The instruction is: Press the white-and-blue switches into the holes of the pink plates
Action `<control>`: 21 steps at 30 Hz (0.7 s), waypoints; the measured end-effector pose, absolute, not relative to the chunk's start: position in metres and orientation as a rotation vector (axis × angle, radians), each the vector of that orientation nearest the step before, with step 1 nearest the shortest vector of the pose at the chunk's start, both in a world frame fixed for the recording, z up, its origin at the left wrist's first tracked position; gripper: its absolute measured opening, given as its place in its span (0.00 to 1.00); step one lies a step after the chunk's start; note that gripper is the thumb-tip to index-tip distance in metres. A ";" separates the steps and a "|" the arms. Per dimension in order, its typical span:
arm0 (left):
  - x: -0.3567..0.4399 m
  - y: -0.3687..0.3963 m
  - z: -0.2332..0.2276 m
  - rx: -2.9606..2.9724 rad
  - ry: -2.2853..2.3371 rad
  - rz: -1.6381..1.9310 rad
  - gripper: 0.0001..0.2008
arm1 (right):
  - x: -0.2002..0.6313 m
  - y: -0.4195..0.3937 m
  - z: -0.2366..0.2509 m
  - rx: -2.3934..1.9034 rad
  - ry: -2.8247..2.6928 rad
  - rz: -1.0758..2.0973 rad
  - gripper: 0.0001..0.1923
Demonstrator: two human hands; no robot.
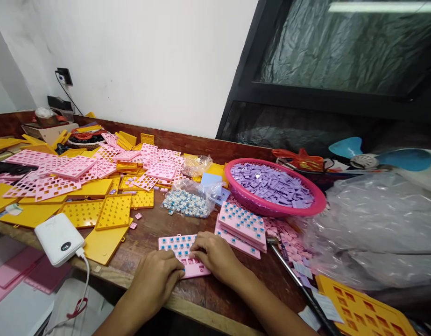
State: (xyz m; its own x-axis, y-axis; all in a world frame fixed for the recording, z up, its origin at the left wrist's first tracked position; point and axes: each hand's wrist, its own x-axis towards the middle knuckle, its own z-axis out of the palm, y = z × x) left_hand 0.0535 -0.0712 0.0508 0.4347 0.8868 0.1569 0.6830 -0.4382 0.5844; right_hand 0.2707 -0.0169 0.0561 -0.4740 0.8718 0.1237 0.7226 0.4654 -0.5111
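A pink key plate [176, 246] with blue switches in its holes lies flat near the table's front edge. My left hand [155, 277] rests on its near left part, fingers curled down on it. My right hand [215, 254] presses on its right side, fingertips on the switches. Just behind, a heap of loose blue-and-white switches [186, 204] spills from a clear bag. To the right, a stack of pink plates filled with switches [242, 225] sits beside my right hand.
A pink basket [315, 205] of lilac keycaps stands behind right. Pink and yellow plates [96, 186] cover the left of the wooden table [208, 298]. A white power bank [59, 238] with cable lies front left. Clear plastic bags [376, 224] fill the right; a metal rod [295, 280] lies beside them.
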 end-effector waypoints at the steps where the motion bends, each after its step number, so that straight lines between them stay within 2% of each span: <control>1: 0.054 -0.071 0.050 2.264 1.325 0.633 0.09 | 0.271 -0.017 0.056 -1.351 -2.348 0.561 0.04; 8: 0.052 -0.075 0.046 2.265 1.314 0.600 0.10 | 0.274 -0.011 0.057 -1.202 -2.203 0.756 0.03; 11: 0.049 -0.076 0.043 2.252 1.314 0.595 0.10 | 0.274 0.001 0.060 -1.280 -2.029 0.530 0.08; 15: 0.046 -0.075 0.040 2.249 1.271 0.632 0.09 | 0.274 0.046 0.072 -1.455 -2.105 0.053 0.26; 17: 0.045 -0.075 0.040 2.257 1.265 0.646 0.09 | 0.272 0.076 0.078 -1.617 -2.167 -0.137 0.31; 19: 0.044 -0.076 0.040 2.258 1.263 0.650 0.09 | 0.265 0.104 0.082 -1.837 -2.186 -0.173 0.35; 21: 0.044 -0.076 0.041 2.257 1.264 0.648 0.09 | 0.257 0.126 0.082 -1.947 -2.213 -0.112 0.32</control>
